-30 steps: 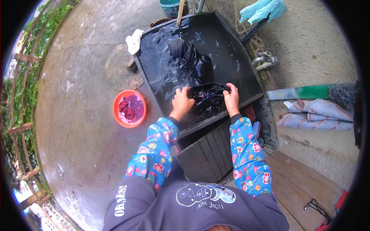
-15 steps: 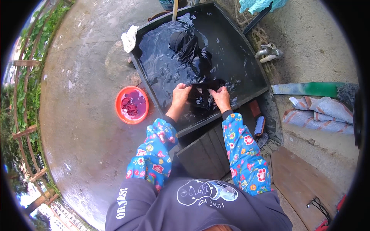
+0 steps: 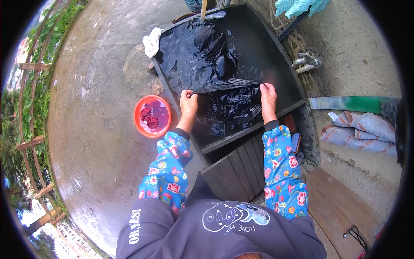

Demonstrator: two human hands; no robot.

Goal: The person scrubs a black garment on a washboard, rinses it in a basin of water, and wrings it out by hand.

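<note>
Both my hands hold a wet black garment [image 3: 230,103] stretched between them over a dark water-filled sink [image 3: 276,69]. My left hand [image 3: 188,105] pinches its left end near the sink's left edge. At the other end, my right hand [image 3: 268,98] grips the cloth between thumb and fingers. The garment's lower part hangs into the water; its exact kind I cannot make out. Farther back, a heap of black cloth [image 3: 211,41] lies partly under water, close to the stretched piece. A wooden stick [image 3: 203,12] stands at the sink's far edge.
Left of the sink, an orange basin [image 3: 137,116] holds dark red cloth in purplish water. White cloth [image 3: 152,42] hangs over the sink's far left corner. To the right are a tap [image 3: 307,62], folded striped cloth [image 3: 360,134] and a blue brush [image 3: 296,142]. Ribbed stone slab [image 3: 235,172] fronts the sink.
My hands have moved apart, left hand to the left and right hand to the right and up. The black garment, bunched between them before, is now spread wide.
</note>
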